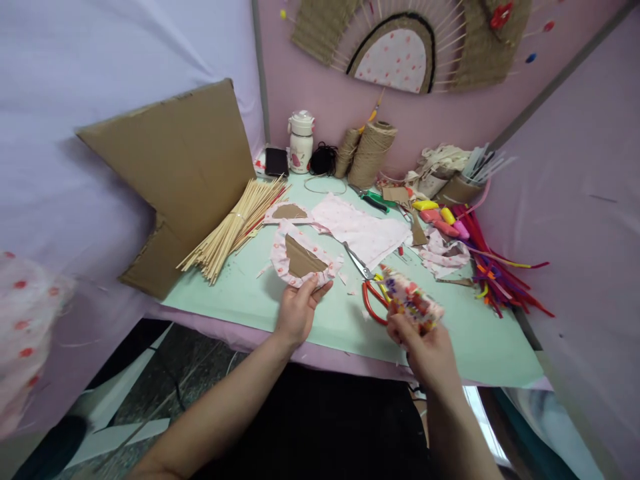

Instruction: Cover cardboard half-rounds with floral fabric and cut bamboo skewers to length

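My left hand (299,308) pinches the near edge of a curved cardboard piece wrapped in pink floral fabric (301,256), which lies on the green mat (250,293). My right hand (425,347) is closed round a floral-patterned tube-like object (413,301), held tilted just above the mat with its tip pointing left and away. Red-handled scissors (369,288) lie on the mat between my hands, partly under that object.
A bundle of thin wooden sticks (235,227) and cardboard sheets (180,153) lie left. Pink fabric (363,227), twine spools (370,153), a jar (301,141), green pliers (374,199) and coloured pipe cleaners (493,267) crowd the back and right.
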Motion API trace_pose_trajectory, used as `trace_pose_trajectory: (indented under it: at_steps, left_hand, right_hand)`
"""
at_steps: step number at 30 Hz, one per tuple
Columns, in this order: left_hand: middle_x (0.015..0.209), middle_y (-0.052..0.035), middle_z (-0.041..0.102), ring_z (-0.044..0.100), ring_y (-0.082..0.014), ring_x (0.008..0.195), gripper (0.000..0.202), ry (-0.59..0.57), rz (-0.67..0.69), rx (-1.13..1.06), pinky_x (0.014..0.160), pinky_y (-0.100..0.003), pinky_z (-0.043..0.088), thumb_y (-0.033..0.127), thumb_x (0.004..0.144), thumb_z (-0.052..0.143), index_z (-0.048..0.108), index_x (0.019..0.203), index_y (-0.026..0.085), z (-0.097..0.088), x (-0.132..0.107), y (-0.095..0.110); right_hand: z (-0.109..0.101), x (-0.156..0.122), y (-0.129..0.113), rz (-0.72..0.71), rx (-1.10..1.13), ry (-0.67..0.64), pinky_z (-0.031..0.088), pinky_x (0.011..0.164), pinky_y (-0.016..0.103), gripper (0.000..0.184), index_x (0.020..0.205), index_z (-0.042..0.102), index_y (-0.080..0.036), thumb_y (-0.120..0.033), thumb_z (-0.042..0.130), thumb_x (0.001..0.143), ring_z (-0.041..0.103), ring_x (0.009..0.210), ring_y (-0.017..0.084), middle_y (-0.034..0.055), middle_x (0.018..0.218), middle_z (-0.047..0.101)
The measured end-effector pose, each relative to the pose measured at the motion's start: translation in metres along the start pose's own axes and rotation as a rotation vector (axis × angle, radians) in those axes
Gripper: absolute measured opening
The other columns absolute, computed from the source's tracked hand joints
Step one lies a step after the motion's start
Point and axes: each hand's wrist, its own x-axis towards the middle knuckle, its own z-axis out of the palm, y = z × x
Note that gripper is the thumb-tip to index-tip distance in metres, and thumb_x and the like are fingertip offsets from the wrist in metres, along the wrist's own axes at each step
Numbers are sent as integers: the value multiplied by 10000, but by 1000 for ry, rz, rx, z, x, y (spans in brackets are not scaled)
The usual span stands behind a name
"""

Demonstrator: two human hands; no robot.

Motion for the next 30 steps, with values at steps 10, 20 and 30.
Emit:
trace_pose_trajectory:
  at_steps: [10,20,30]
  left_hand:
    - [1000,-47,727,665,-179,957,213,-26,36,43,885,-329,528,306,783,680,707,939,163,-3,0,-8]
    - [1135,-88,692,614,-249,1109,330,-90,196,403,1011,-394,453,393,816,620,712,1017,148,-10,-4,-12]
    - [1162,-72,682,609,-224,1121,314,-128,278,527,1016,-352,450,358,863,565,702,1061,157,-10,-7,-9]
  right_hand:
    - [37,-8,-17,-420,-237,-293,446,689,309,204,1095,532,-186,-219,497,897,539,819,204,71,911,584]
    - [40,-5,-10,-424,-281,-270,452,726,315,199,1097,519,-198,-224,506,900,537,860,207,66,950,582]
    - [41,-5,-5,-468,-321,-191,460,743,326,227,1124,503,-198,-231,515,900,533,878,215,77,970,560]
